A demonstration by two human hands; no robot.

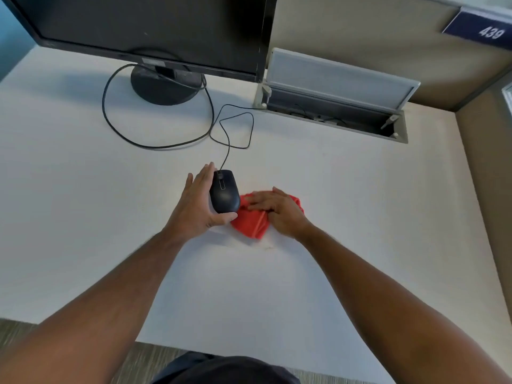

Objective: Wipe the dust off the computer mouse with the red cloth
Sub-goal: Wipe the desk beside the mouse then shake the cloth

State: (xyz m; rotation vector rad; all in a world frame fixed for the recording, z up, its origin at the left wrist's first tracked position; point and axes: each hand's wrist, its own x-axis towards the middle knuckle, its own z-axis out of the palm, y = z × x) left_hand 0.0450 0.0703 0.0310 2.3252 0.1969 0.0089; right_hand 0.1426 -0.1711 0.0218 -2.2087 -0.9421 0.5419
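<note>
A black wired computer mouse (225, 192) sits on the white desk (83, 189) near the middle of the view. My left hand (195, 203) cups its left side, fingers along the edge and thumb under its near end. Just right of the mouse lies a crumpled red cloth (250, 220), touching the mouse's near right corner. My right hand (277, 210) rests flat on top of the cloth, fingers spread and pointing left toward the mouse, covering most of its upper part.
The mouse cable (230, 134) loops back toward a black monitor (155, 29) on its round stand (163, 87). An open cable hatch (335, 106) is set in the desk at the back right. Beige partition walls (484, 189) bound the right side.
</note>
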